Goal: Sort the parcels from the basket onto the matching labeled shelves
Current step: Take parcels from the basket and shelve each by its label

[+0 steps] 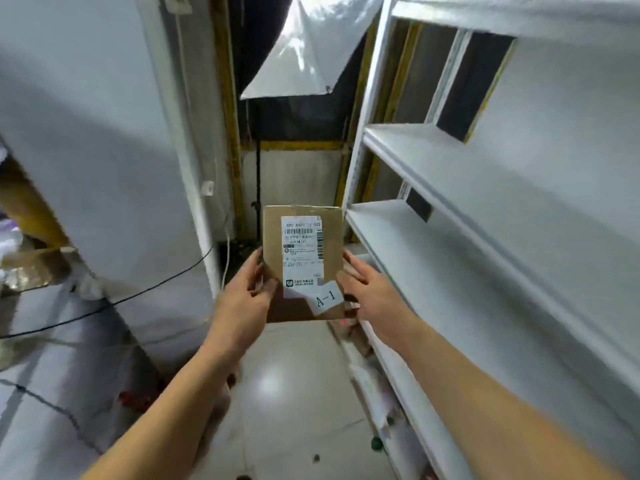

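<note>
A brown cardboard parcel [273,244] is held upright in the middle of the view. It carries a white shipping label and a white tag reading A-1 [326,298] at its lower right corner. My left hand [247,294] grips its left edge, thumb on the front face. My right hand [369,292] holds its right edge with the fingers behind the box. White metal shelves [433,161] stand right of the parcel; their boards are bare. No basket is in view.
A white-wrapped unit [104,133] stands on the left with a black cable [149,289] across it. Cardboard boxes [31,268] sit at the far left. A narrow glossy floor aisle [287,393] runs ahead. A softbox lamp [304,53] hangs above.
</note>
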